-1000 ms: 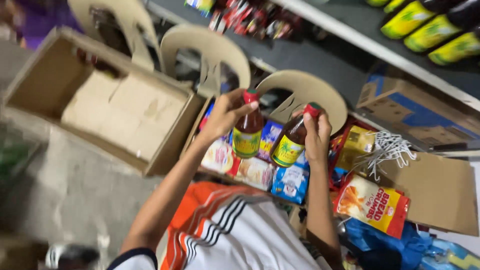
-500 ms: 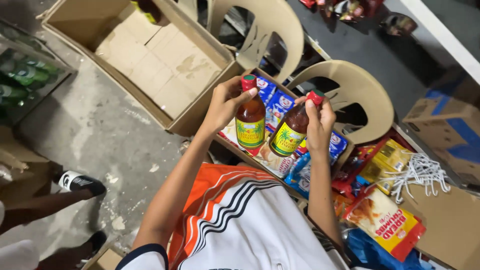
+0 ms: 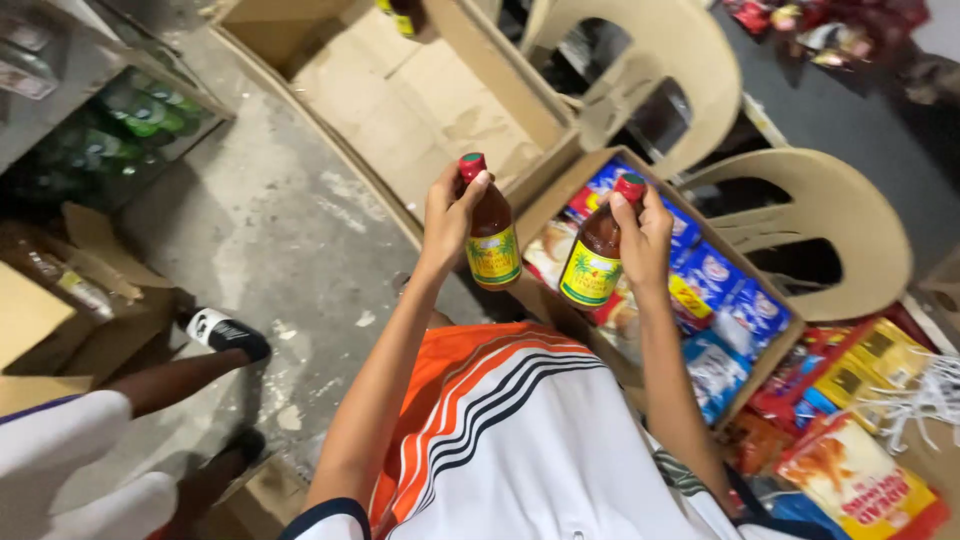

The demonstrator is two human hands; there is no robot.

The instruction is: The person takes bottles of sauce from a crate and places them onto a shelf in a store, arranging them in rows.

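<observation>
The left hand (image 3: 447,213) holds 1 brown bottle (image 3: 490,233) with a red cap and a yellow label, its fingers clamped around the neck and upper body, the thumb resting near the cap. The right hand (image 3: 641,236) holds a 2nd brown bottle (image 3: 597,258) of the same kind, tilted with its cap leaning to the right; its fingers are clamped around the neck and shoulder from the right side. The 2 bottles are raised in the air just beside each other, not touching, above the near edge of an open cardboard box (image 3: 560,195) filled with blue and white snack packets (image 3: 722,300).

Beyond the hands lies a large flattened cardboard box (image 3: 400,100) on the concrete floor (image 3: 270,220). 2 beige plastic chairs (image 3: 830,215) stand behind the packet box, 1 farther back than the other. To the right of the box are yellow packets (image 3: 880,350) and a red-and-orange pouch (image 3: 860,485), with white string or plastic ties (image 3: 930,395) near them. At the left, a crate of green bottles (image 3: 130,130) sits by the floor. In the lower left, another person's leg ends in a black shoe (image 3: 225,330). The wearer's shirt (image 3: 520,450) is white with orange and black stripes.
</observation>
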